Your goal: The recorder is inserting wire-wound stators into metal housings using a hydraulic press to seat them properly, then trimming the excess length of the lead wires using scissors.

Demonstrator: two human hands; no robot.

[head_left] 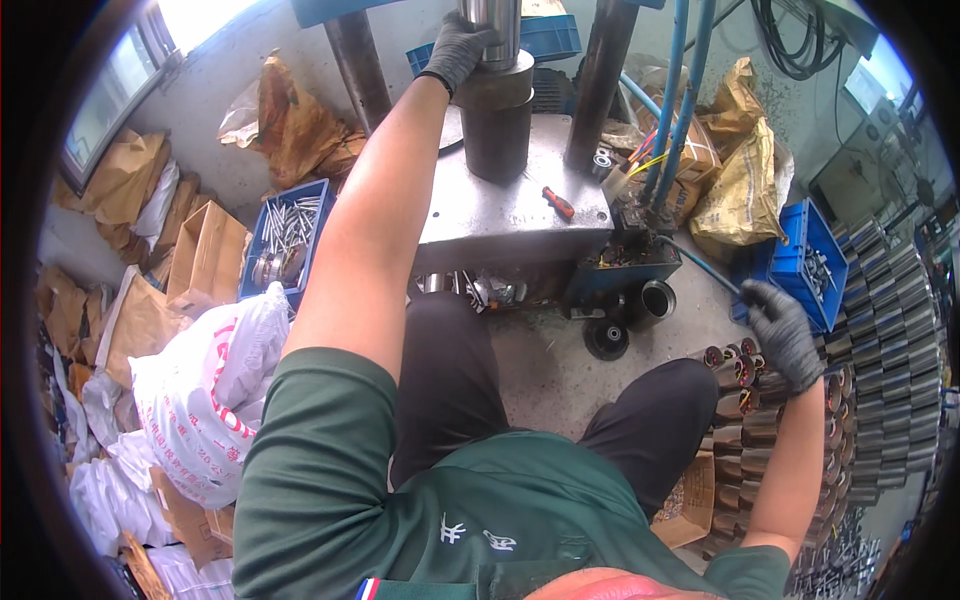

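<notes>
Your left hand (458,48), in a dark grey glove, wraps closed around the shiny steel cylinder (492,28) above the dark round metal die (497,125) on the far grey press table (520,215). Your right hand (783,333), fingers curled, rests on the stacked brown metal tubes (745,400) at right, near the blue plastic crate (805,262).

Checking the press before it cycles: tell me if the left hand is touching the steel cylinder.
Touching. The head view shows the gloved left hand wrapped around the shiny steel cylinder above the dark die block, fingers on its surface.
</notes>
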